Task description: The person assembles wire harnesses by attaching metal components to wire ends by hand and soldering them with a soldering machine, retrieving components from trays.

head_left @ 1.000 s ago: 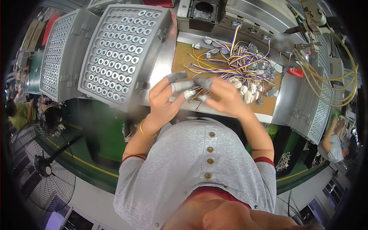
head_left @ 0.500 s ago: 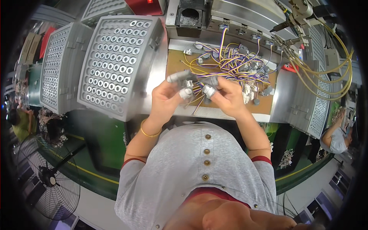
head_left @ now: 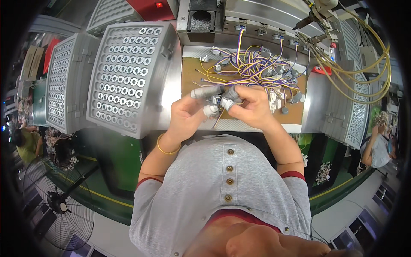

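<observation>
I see my left hand and right hand pinching one small wired part between taped fingers; it looks light and fiddly, best held by its body.

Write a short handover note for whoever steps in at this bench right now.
Left hand and right hand, fingertips in grey finger cots, meet over the brown work board, together pinching a small grey wired part.
A tangle of yellow and purple wires with small connectors lies on the board behind the hands.
A grey perforated tray with rows of metal rings sits to the left.
Done: cannot tell. Left: the tangle looks unsorted.
</observation>
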`<state>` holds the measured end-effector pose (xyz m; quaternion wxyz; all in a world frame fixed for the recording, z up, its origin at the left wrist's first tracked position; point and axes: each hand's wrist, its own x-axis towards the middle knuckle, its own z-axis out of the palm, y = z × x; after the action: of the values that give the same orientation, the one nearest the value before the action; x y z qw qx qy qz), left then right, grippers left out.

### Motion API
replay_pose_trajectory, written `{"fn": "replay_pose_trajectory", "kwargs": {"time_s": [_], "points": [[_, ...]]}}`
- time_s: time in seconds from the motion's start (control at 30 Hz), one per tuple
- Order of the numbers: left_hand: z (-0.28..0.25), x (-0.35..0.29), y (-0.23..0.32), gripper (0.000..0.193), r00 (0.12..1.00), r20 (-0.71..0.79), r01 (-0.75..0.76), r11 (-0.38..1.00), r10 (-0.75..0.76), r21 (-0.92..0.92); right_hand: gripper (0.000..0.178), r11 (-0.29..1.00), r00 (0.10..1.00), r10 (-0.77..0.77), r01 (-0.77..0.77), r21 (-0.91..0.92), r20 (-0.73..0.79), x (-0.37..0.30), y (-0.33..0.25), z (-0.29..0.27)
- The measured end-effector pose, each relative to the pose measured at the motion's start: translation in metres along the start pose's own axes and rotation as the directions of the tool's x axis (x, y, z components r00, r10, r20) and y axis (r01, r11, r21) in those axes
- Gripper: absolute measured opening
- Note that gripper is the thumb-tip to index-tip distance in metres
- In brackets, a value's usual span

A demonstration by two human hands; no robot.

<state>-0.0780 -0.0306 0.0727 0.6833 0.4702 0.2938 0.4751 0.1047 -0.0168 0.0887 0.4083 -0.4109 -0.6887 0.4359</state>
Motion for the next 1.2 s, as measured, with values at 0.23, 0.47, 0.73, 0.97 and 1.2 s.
{"fn": "replay_pose_trajectory", "kwargs": {"time_s": [0.23, 0.47, 0.73, 0.97, 1.2], "points": [[0.014, 0.002, 0.004, 0.032, 0.944, -0.019, -0.280, 0.829, 0.330, 0.484, 0.016, 0.949, 0.969, -0.246, 0.242, -0.201, 0.003, 0.008, -0.016, -0.009], [0.010, 0.006, 0.003, 0.028, 0.913, 0.089, -0.365, 0.705, 0.397, 0.608, 0.018, 0.937, 0.964, -0.260, 0.265, -0.228, 0.051, 0.010, -0.019, -0.008], [0.019, 0.017, 0.003, 0.019, 0.953, -0.152, 0.172, 0.883, -0.261, -0.437, 0.008, 0.994, 0.992, 0.109, -0.110, -0.013, -0.070, -0.004, -0.013, 0.001], [0.036, 0.029, -0.017, 0.034, 0.988, 0.111, 0.143, 0.883, -0.104, -0.446, 0.012, 0.940, 0.949, 0.314, -0.305, 0.153, -0.037, -0.012, -0.014, -0.029], [0.016, 0.043, -0.105, 0.022, 0.862, 0.410, -0.467, 0.151, 0.299, 0.871, 0.016, 0.951, 0.546, 0.252, 0.012, 0.308, -0.799, -0.052, 0.060, -0.139]]}}
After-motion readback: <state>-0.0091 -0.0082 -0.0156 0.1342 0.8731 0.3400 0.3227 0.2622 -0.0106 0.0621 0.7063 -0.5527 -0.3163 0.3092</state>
